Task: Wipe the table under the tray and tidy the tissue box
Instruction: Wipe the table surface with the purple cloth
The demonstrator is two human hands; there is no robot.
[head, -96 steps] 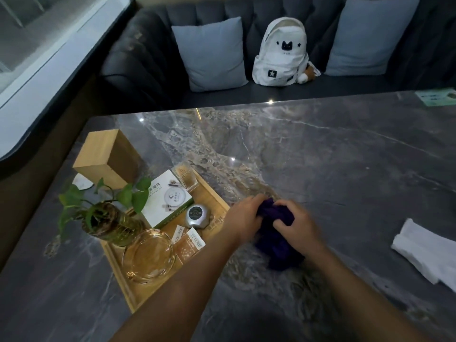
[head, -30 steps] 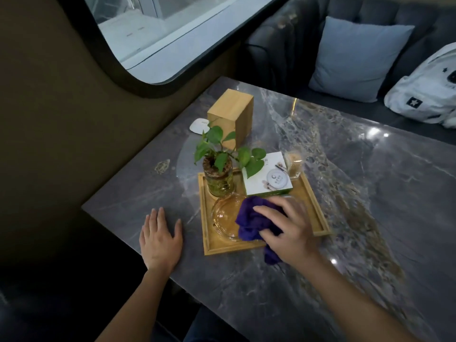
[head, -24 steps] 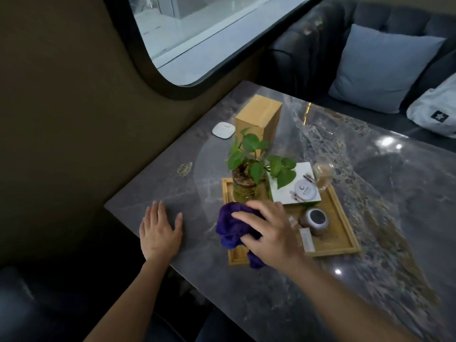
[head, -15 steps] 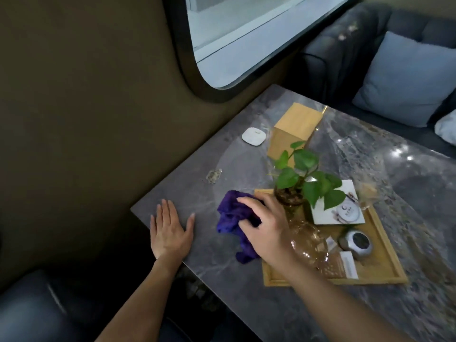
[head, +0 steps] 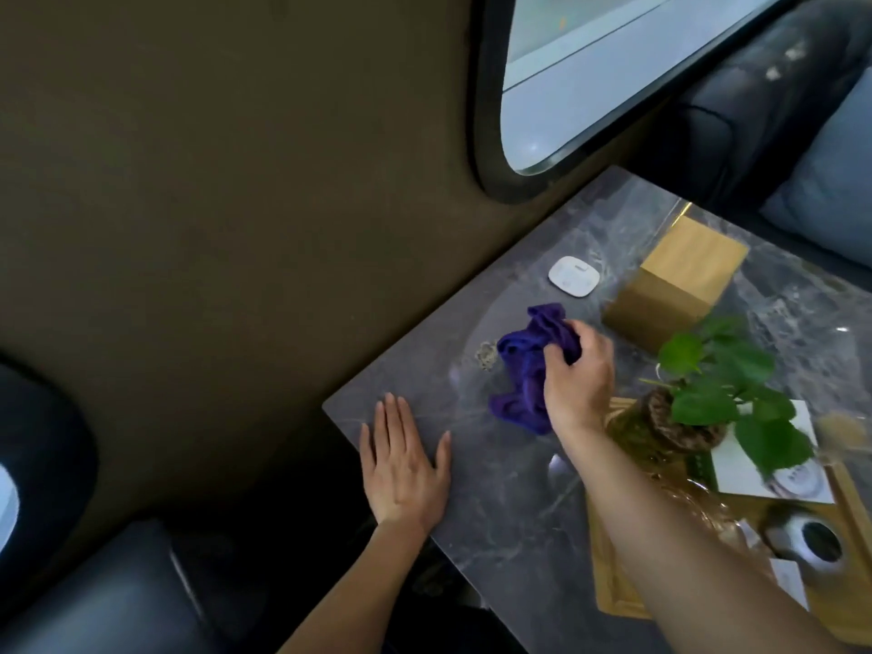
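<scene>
My right hand [head: 578, 375] grips a crumpled purple cloth [head: 524, 365] and presses it on the grey marble table [head: 509, 502], left of the wooden tray [head: 613, 601]. The tray sits at the right, partly behind my forearm, and carries a green plant in a glass vase [head: 679, 417], a white box [head: 755, 460] and a round silver item [head: 811, 542]. A wooden tissue box [head: 674, 280] stands on the table beyond the tray. My left hand [head: 406, 460] lies flat, fingers spread, at the table's near left corner.
A small white square device [head: 573, 276] lies near the wall edge beside the tissue box. A pale mark [head: 486, 355] sits on the table left of the cloth. A dark wall with a window [head: 613, 63] borders the table's left side. A sofa with a cushion [head: 830, 181] is behind.
My right hand has carried the purple cloth off the tray and leftward onto the bare table, then farther toward the wall and tissue box. My left hand stays flat at the corner.
</scene>
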